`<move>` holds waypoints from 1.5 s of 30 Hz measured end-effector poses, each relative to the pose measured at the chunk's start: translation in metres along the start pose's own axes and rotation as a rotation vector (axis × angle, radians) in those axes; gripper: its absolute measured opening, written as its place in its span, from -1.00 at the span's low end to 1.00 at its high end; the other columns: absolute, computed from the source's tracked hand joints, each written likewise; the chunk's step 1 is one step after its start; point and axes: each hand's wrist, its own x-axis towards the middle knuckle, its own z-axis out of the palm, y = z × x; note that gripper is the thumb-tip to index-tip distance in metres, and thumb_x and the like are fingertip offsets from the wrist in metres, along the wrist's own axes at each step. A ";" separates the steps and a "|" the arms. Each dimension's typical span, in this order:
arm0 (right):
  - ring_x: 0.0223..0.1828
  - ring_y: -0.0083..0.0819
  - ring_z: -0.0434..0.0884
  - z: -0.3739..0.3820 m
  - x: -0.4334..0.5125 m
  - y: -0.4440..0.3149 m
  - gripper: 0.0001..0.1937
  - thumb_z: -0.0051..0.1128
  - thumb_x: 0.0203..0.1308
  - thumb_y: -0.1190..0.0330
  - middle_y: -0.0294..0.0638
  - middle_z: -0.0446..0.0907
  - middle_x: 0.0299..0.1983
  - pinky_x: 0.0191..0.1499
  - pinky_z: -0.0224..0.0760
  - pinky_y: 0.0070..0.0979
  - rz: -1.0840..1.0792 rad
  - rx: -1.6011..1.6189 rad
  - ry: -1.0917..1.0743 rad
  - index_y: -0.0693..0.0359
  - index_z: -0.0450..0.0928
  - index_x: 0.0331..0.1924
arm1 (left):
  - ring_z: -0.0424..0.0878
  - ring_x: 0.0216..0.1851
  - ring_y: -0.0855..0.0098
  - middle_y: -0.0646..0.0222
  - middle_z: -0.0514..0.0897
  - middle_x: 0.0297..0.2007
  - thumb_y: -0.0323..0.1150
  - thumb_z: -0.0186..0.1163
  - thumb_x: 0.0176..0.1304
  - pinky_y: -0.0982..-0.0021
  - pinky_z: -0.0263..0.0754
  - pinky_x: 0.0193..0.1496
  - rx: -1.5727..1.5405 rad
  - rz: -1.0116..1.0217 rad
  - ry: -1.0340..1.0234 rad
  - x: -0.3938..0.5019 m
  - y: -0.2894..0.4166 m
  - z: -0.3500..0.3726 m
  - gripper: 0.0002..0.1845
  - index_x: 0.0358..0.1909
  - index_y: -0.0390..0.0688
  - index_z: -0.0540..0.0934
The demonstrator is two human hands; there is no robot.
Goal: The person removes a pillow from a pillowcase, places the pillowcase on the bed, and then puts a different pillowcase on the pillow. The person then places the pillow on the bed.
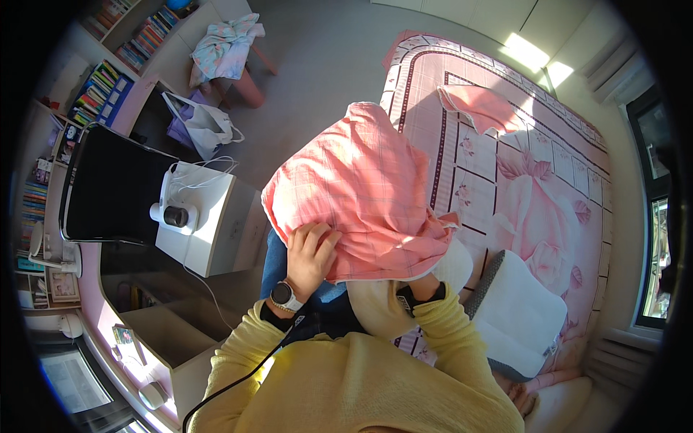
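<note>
A pink plaid pillowcase (346, 178) with white trim bulges up in front of me, over my lap and the edge of the bed. My left hand (311, 257), with a watch at its wrist, grips the near left part of this cloth with curled fingers. Under the near right edge goes my right hand (425, 287), its fingers hidden by the fabric. Below that edge a cream-coloured pillow (379, 308) shows in part. How far it reaches into the pillowcase is hidden.
The bed (471, 200) has a pink floral cover. On it lie a white contoured pillow (520, 314) with grey sides and another pink cloth (479, 108). To the left stand a small white cabinet (216, 243) with a corded device (176, 216) and a black chair (119, 189).
</note>
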 end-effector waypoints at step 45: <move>0.30 -0.19 0.35 -0.023 -0.027 0.053 -0.37 0.17 0.20 0.16 -0.09 0.38 0.28 0.32 0.21 -0.20 0.536 0.271 0.272 0.18 0.29 0.34 | 0.61 -0.23 0.27 0.13 0.61 -0.30 -0.31 0.20 0.35 0.29 0.51 -0.11 -1.081 -0.371 -0.323 -0.043 0.011 0.013 -0.67 0.09 -0.20 0.52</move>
